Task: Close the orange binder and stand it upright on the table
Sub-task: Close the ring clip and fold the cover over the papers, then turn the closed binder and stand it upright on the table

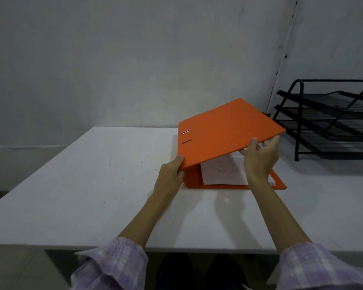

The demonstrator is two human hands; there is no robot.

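Observation:
An orange binder (222, 130) lies on the white table (92, 185), its front cover raised at a slant over a stack of white papers (222, 170). The back cover rests flat on the table. My left hand (172, 172) grips the cover's near-left corner by the spine. My right hand (260, 158) holds the cover's free right edge, thumb on top and fingers underneath. The ring mechanism is hidden under the cover.
A black wire letter tray (327, 120) with three tiers stands on the table at the right, close behind the binder. A grey wall runs along the table's far edge. The table's front edge is near my sleeves.

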